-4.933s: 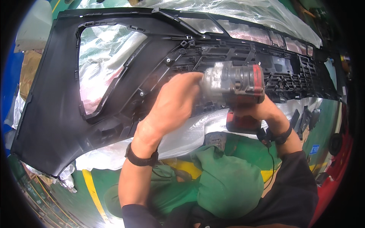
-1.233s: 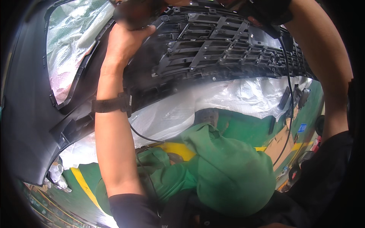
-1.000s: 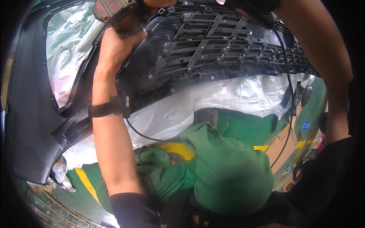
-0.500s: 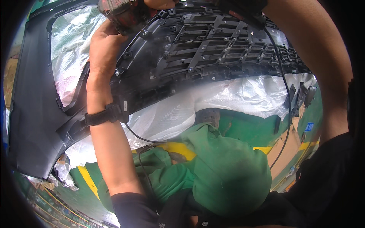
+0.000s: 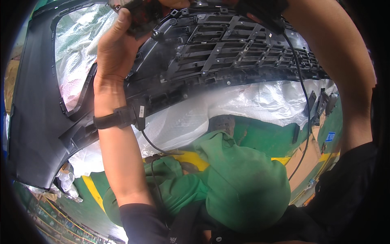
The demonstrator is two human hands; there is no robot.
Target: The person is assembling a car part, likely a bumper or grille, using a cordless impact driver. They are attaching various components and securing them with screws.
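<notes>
A worn dark cordless power tool (image 5: 142,16) with red patches is at the top edge, its upper part out of view. My left hand (image 5: 115,53) is closed around its lower end, thumb raised along the near side and the other fingers partly hidden behind it. Only a sliver of my right hand (image 5: 174,3) shows, curled against the tool's right side. Below both hands lies a large black plastic car bumper (image 5: 34,110) with a slatted grille (image 5: 227,49), dotted with several small screws or clips.
Crumpled clear plastic wrap (image 5: 260,101) lies under the bumper. Black cables (image 5: 302,89) hang from straps on both wrists. My green-clothed knee (image 5: 248,187) is close below. Loose black parts (image 5: 321,105) and cardboard (image 5: 302,158) lie right on the green floor (image 5: 260,138) with yellow lines.
My left hand has turned at the wrist, so its thumb now shows raised beside the tool. The tool has shifted slightly up and right. My right arm has barely moved.
</notes>
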